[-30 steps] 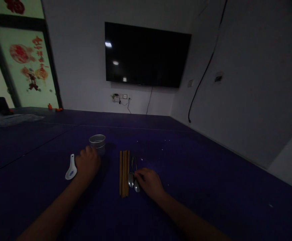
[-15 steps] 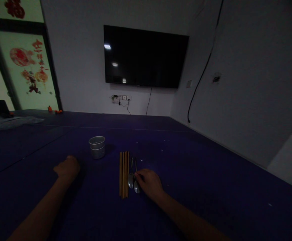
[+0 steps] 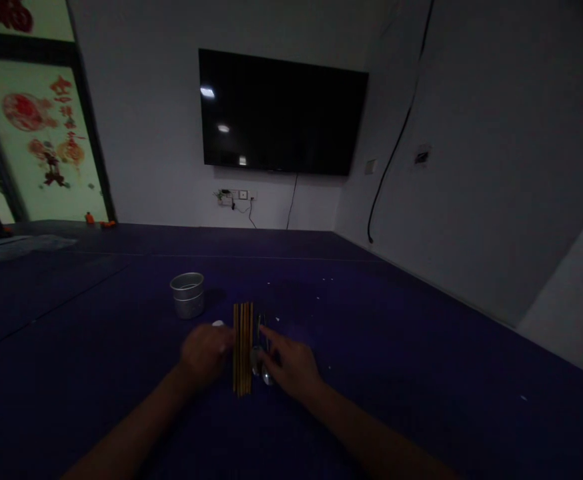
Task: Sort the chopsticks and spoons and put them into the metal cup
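Observation:
Several wooden chopsticks (image 3: 243, 350) lie side by side on the dark blue surface. Just to their right are two metal spoons (image 3: 255, 361), bowls toward me and partly covered by my right hand. My right hand (image 3: 294, 368) is over the spoons, its thumb and index finger apart, the fingertips at the handles. At the chopsticks' left side is my left hand (image 3: 205, 353), blurred, its fingertips close to or touching them. A small pale thing (image 3: 218, 323) shows just beyond its fingers; I cannot make out what it is. Behind that hand stands a metal cup (image 3: 188, 297), upright.
Small white specks (image 3: 277, 319) are scattered over the blue surface (image 3: 396, 347). Crumpled clear plastic (image 3: 21, 245) lies at the far left, near small orange objects (image 3: 99, 221). A television (image 3: 281, 113) hangs on the back wall, and a black cable (image 3: 391, 160) runs down the right wall.
My left hand has moved right, from open surface to the chopsticks' left side. My right thumb and index finger have spread apart over the spoons. The view has shifted slightly.

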{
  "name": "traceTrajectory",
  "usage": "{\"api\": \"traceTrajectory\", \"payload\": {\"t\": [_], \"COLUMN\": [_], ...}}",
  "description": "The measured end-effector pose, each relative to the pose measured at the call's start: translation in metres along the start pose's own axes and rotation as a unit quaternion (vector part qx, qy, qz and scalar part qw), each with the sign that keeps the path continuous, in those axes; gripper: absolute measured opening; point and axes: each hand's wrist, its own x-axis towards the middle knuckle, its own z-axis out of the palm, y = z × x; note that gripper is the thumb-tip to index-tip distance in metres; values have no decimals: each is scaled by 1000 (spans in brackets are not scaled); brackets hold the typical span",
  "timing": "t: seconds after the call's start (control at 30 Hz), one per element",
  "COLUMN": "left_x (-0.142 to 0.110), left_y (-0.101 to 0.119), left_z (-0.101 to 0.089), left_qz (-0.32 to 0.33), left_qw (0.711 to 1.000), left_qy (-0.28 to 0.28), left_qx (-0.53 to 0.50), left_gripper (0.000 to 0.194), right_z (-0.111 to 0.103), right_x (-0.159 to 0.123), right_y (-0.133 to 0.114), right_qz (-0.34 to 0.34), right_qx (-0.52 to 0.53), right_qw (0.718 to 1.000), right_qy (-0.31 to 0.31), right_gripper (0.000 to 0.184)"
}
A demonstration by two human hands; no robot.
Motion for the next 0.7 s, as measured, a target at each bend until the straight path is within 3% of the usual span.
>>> {"api": "traceTrajectory", "payload": {"t": [0.03,0.13,0.23,0.43,0.7], "left_x": [-1,2,9,12,13], "left_y": [12,40,51,42,37], "left_z": [5,13,15,22,25], "left_qz": [90,210,243,191,83], "left_qw": [995,973,965,979,991], "left_qy": [-24,-63,-50,-1,-48], "left_qx": [-42,-66,-81,-67,-97], "left_gripper": [23,25,33,40,33], "right_z": [0,-1,-1,0,-3], "right_x": [-1,-5,-7,-2,2], "right_y": [0,3,6,6,5], "right_qz": [-11,-47,-65,-19,68], "right_qx": [-4,-7,-7,11,-20], "right_qw": [1000,999,998,999,997], "right_qy": [-5,-8,14,47,32], "right_gripper": [50,64,61,41,22]}}
